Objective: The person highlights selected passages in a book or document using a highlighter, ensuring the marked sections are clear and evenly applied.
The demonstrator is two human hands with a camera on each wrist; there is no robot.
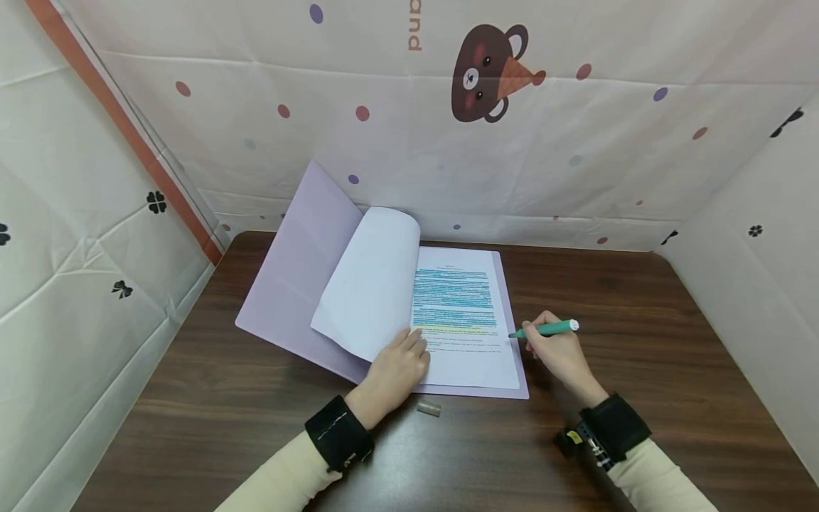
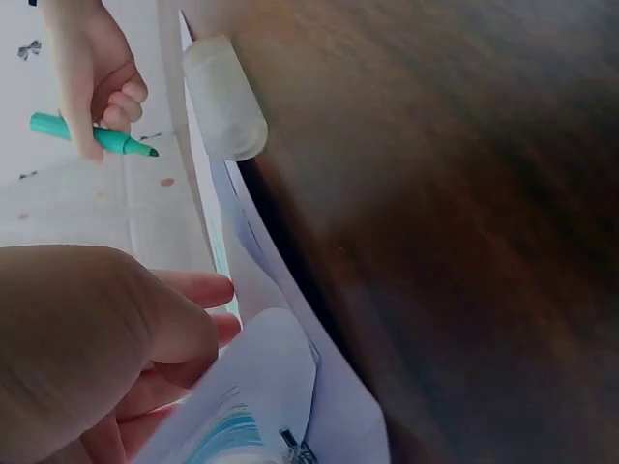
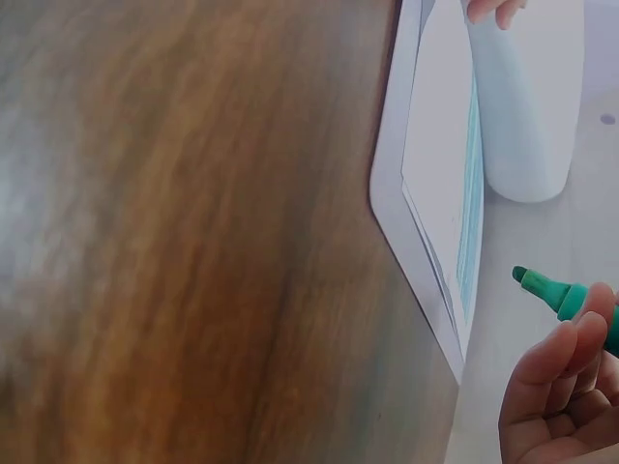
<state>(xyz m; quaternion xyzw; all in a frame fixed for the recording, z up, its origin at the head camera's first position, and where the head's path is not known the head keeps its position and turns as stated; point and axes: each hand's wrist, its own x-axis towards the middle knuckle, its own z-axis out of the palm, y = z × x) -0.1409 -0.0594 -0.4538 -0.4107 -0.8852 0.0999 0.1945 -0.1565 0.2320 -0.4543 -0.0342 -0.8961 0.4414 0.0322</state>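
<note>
A lilac folder point(image 1: 291, 284) lies open on the table, holding printed sheets. One white page point(image 1: 371, 284) is curled over to the left. On the printed page point(image 1: 470, 370) beneath, many lines carry blue highlighting, and a band below them is yellow. My left hand point(image 1: 397, 366) rests on the lower part of the sheets by the fold, its fingers lightly bent. My right hand point(image 1: 559, 355) pinches a green marker point(image 1: 552, 328) with its dark chisel tip bare. That tip points left, near the page's right edge; whether it touches cannot be told.
A small greyish cylinder point(image 1: 429, 408) lies on the dark wooden table point(image 1: 614, 299) just below the folder, near my left wrist. Patterned white cloth point(image 1: 397, 156) rises behind the table and along both sides.
</note>
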